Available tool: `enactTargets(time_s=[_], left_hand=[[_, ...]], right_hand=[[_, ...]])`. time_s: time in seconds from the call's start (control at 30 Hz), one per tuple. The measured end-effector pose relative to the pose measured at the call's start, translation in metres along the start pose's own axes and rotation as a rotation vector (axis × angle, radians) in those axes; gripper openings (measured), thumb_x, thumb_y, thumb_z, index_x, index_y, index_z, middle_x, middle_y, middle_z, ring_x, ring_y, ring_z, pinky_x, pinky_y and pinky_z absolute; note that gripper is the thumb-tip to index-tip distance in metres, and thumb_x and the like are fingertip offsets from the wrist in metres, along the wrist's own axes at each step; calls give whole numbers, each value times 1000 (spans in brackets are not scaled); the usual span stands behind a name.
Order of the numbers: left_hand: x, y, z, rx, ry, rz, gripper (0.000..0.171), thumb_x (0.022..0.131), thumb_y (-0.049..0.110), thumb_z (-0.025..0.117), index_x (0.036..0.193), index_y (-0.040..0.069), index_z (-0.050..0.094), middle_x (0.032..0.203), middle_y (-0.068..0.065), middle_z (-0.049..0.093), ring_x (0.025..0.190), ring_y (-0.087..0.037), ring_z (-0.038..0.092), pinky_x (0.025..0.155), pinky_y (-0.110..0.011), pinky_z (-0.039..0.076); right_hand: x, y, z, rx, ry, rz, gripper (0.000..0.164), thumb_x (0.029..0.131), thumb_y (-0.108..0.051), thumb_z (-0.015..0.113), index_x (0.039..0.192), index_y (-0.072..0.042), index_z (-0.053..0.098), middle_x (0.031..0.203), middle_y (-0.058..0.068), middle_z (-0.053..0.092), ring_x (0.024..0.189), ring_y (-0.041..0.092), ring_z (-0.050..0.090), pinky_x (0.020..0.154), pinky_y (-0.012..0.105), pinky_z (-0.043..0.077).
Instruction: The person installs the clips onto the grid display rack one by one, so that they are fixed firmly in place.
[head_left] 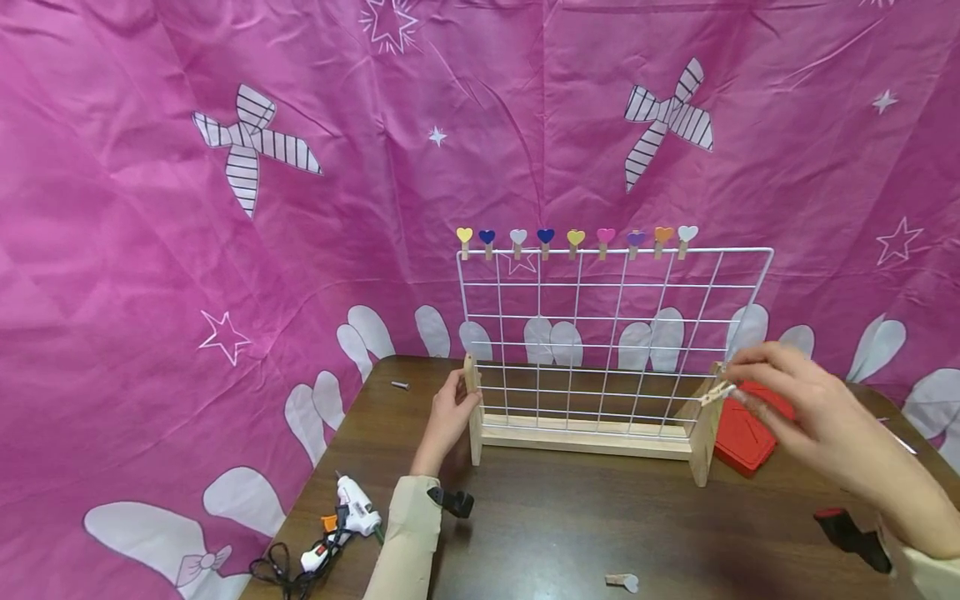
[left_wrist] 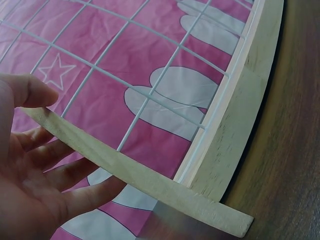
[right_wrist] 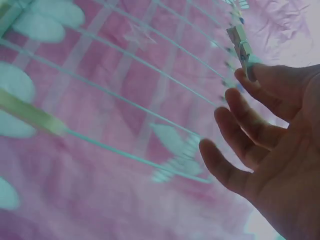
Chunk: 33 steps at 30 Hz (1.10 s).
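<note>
A white wire grid (head_left: pixel 615 329) stands upright in a wooden base (head_left: pixel 585 442) with a side post at each end. My left hand (head_left: pixel 452 410) holds the left wooden post (left_wrist: pixel 135 172), thumb on one side and fingers on the other. Between thumb and index finger, my right hand (head_left: pixel 817 408) pinches a small wooden clothespin (right_wrist: pixel 240 45) near the right post (head_left: pixel 707 433); its other fingers are spread. The fingertips cover one end of that clothespin. Several heart-topped clothespins, among them a white one (head_left: pixel 687 237), are clipped along the grid's top wire.
A clothespin with a white heart (head_left: pixel 622 582) lies at the table's near edge. Red sheets (head_left: pixel 746 433) lie behind the right post. A glue gun (head_left: pixel 358 504) with a black cord (head_left: pixel 281 567) is at the left. Behind the table (head_left: pixel 540 517) hangs a pink cloth (head_left: pixel 480 167).
</note>
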<state>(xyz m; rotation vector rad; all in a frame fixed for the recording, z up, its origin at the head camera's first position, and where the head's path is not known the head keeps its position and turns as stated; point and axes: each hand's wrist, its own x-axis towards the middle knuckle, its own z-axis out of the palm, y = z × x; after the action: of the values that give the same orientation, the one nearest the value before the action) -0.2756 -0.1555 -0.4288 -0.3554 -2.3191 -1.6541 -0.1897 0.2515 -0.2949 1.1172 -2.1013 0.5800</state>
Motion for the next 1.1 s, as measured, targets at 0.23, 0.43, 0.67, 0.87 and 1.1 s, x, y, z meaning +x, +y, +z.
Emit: enactTargets(time_s=[0.23, 0.43, 0.67, 0.87, 1.1], left_hand=[[-1, 1, -1, -7, 13, -10, 35, 88, 1, 55, 122, -3, 49, 120, -17, 58, 116, -29, 52, 98, -39, 42], [0, 1, -2, -10, 13, -1, 34, 88, 0, 54, 121, -3, 49, 121, -18, 58, 116, -30, 51, 98, -40, 41], [1, 0, -3, -4, 10, -13, 35, 88, 1, 55, 122, -4, 48, 121, -18, 58, 117, -31, 51, 98, -41, 41], [8, -29, 1, -22, 11, -11, 37, 88, 5, 56, 124, 1, 49, 123, -17, 57, 118, -29, 50, 99, -42, 41], [11, -39, 5, -15, 24, -18, 37, 87, 7, 57, 123, 5, 50, 121, -9, 60, 116, -23, 53, 98, -39, 42]], right_hand=[[70, 16, -40, -262, -34, -75, 49, 97, -46, 34, 85, -10, 66, 104, 14, 55, 96, 33, 47, 75, 32, 37], [124, 32, -62, -387, -106, -153, 14, 69, 2, 70, 73, -10, 63, 104, 19, 52, 92, 43, 42, 67, 52, 38], [152, 47, -63, -451, -199, -155, 19, 66, 8, 66, 69, -11, 63, 104, 16, 50, 94, 44, 40, 59, 55, 38], [156, 57, -54, -468, -265, -98, 17, 70, 2, 68, 67, -14, 63, 101, 12, 49, 93, 42, 39, 61, 55, 37], [154, 56, -50, -488, -331, -7, 18, 74, 2, 64, 69, -15, 63, 99, 10, 48, 95, 42, 38, 67, 56, 37]])
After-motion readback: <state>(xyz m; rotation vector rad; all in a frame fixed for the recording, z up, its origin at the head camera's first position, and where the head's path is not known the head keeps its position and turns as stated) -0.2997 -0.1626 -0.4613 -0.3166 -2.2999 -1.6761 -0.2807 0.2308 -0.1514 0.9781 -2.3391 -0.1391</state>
